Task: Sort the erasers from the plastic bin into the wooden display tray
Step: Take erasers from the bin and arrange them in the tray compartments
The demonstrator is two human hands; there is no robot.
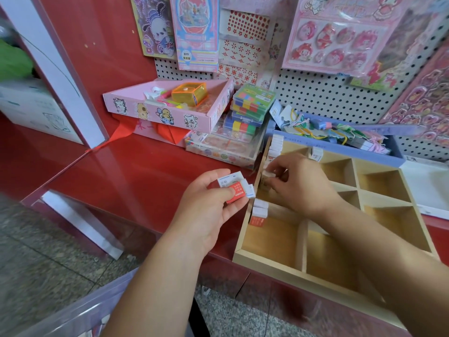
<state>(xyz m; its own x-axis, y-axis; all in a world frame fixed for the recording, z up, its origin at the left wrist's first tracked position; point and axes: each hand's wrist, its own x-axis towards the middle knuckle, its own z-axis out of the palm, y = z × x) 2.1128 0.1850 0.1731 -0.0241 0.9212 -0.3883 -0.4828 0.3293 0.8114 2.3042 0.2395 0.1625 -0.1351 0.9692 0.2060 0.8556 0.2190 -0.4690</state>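
The right hand (298,183) reaches into the left column of the wooden display tray (267,262), its fingertips curled and pinching a white eraser (269,175) against the tray's left wall. Just beside it, outside the tray, the left hand (206,205) grips a small stack of erasers (234,187), white sleeves and one orange-red, thumb pressed on top. More erasers stand on edge in the same column: a row at the far end (276,143) and a few nearer (259,211). The tray sits on a red counter (133,171), its front edge overhanging. Behind it are a pink cardboard box (158,113) and a pegboard (328,93) hung with sticker packs.
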